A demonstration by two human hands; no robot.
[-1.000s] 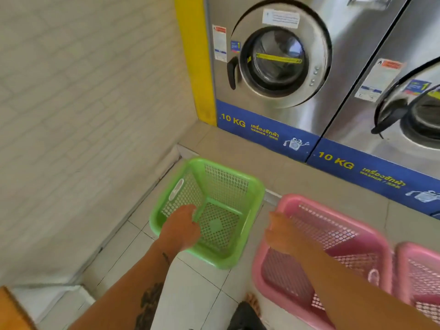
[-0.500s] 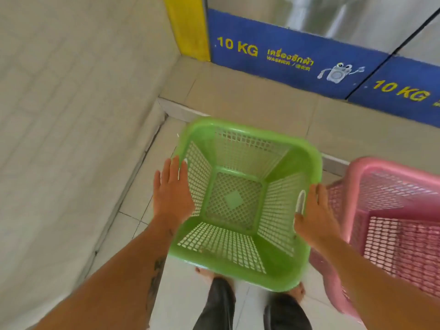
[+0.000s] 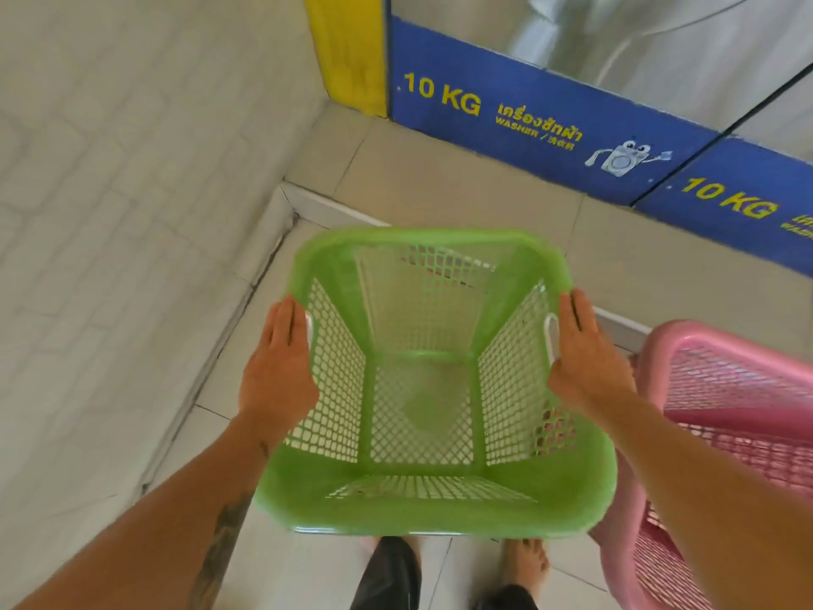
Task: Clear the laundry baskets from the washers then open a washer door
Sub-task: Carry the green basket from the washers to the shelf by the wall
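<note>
Green laundry basket [image 3: 422, 508] was square, open-mesh plastic with white handle slots, and empty. Left hand [image 3: 277, 367] and right hand [image 3: 585, 363] clamped its opposite rims, above the tiled floor [image 3: 462, 187], beside the pink basket [image 3: 739, 389].

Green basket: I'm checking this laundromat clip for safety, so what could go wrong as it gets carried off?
1. The left hand and right hand press flat on the sides of the green basket, fingers not visibly through the handle slots, so it might slip.
2. The pink basket sits right beside it; the rims could catch.
3. The basket hides most of the floor ahead of the bare feet, near the raised tile step: a possible trip.
</note>
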